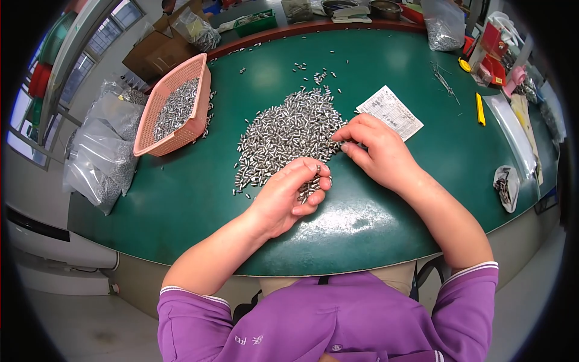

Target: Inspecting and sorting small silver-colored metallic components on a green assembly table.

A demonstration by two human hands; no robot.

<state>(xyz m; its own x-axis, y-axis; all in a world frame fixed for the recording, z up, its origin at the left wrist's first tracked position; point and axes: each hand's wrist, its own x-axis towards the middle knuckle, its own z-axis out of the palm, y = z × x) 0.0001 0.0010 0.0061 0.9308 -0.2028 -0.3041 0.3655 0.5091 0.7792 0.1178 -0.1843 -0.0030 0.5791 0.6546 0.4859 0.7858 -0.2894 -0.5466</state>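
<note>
A broad heap of small, shiny, silver cylindrical metal parts (283, 130) lies in the middle of the green table. At its near edge, my left hand (286, 196) is curled palm-up around several of these metal parts, with thumb and forefinger drawn together over them. My right hand (377, 148) is at the heap's right side, thumb and fingertips pinched close together beside the parts. Whatever is between those fingertips is too small to make out. A pink plastic basket (202, 111) to the left holds many more of the same parts.
Clear bags of metal parts (102, 157) stand at the left edge. A printed paper slip (392, 113) lies beyond my right hand. Further right are a yellow cutter (480, 109), wire pieces (444, 78) and a small white bag (506, 188). A cardboard box (160, 51) sits far left.
</note>
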